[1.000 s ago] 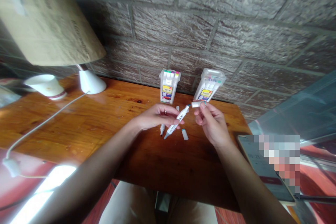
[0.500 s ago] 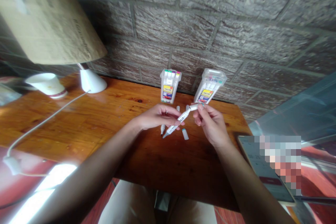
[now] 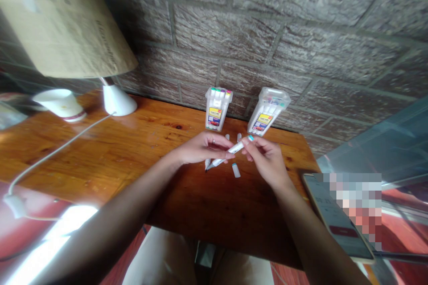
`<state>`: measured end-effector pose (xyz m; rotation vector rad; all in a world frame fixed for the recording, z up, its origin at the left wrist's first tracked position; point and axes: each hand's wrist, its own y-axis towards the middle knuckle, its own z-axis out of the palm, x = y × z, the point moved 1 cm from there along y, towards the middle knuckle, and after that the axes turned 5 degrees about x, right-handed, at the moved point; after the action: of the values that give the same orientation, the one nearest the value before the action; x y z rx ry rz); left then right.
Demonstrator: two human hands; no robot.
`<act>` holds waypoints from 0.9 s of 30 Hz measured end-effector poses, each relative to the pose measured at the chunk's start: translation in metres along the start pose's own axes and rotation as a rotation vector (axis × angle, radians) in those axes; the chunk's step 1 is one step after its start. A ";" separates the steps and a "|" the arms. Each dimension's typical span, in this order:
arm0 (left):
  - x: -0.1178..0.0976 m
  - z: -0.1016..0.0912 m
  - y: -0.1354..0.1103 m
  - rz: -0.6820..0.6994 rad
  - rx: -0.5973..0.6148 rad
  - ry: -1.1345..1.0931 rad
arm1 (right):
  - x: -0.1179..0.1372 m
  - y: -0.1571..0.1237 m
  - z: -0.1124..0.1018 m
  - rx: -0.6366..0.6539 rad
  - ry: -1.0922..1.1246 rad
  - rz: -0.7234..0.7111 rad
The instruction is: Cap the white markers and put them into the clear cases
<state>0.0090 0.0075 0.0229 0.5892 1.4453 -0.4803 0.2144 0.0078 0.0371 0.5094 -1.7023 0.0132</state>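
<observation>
A white marker slants between my hands over the wooden table. My left hand is closed round its lower barrel, whose grey end points down and left. At the upper end, my right hand pinches a white cap with a teal tip, which now sits in line with the barrel. A loose cap with a teal end lies on the table below the marker. Another uncapped marker lies partly hidden under my left hand, its dark nib toward me. Two small white pieces lie just behind my hands.
Two clear marker cases, a left one and a right one, stand near the stone wall. At left are a lamp, its cord, and a tilted paper cup. A tablet lies at right, by my forearm.
My right hand has brought the cap down onto the marker's upper end; the gap at an angle between them is gone. The marker lies a little flatter.
</observation>
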 end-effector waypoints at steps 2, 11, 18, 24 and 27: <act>0.000 0.001 0.001 0.021 -0.025 -0.013 | 0.001 0.000 0.000 -0.002 -0.007 0.000; 0.001 0.004 0.003 0.067 -0.072 -0.072 | 0.000 0.000 -0.001 0.009 0.023 0.009; -0.001 0.003 0.002 0.108 -0.045 -0.020 | -0.003 -0.001 0.005 0.108 0.059 0.034; -0.005 0.004 0.003 0.057 -0.038 0.061 | -0.005 -0.001 0.006 0.086 0.046 0.041; -0.002 0.004 0.003 0.030 -0.040 0.090 | -0.005 0.000 0.005 0.061 0.067 0.048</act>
<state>0.0138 0.0074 0.0251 0.6062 1.5265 -0.4046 0.2102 0.0080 0.0318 0.5077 -1.6524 0.1158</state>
